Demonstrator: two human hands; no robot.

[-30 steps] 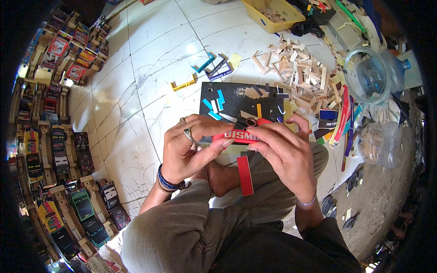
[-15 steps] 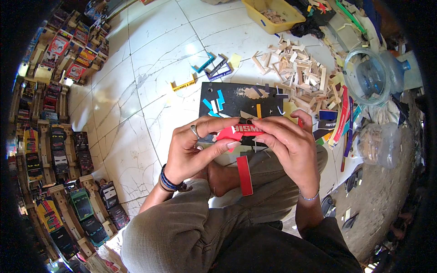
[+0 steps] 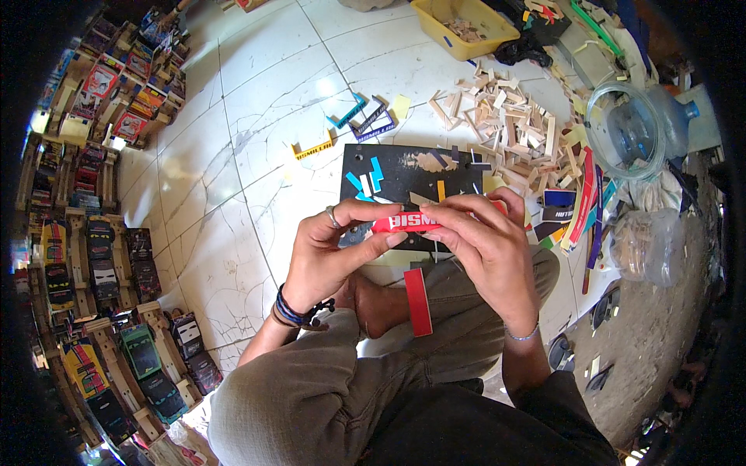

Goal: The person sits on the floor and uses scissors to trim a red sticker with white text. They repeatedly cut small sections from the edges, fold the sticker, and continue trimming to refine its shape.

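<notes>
Both of the seated person's hands are gripping: left hand (image 3: 330,250) and right hand (image 3: 486,252) pinch a red lettered strip (image 3: 410,222) between thumbs and fingers, over the near part of a black board (image 3: 388,158). One flat red piece (image 3: 418,303) rests on a trouser leg (image 3: 458,311); beyond, wooden pieces (image 3: 528,128) lie heaped near a yellow basin (image 3: 472,51).

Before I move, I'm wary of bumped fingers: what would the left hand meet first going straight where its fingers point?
Probably the right hand, farther along the red strip both hold, though depth is unclear.
</notes>
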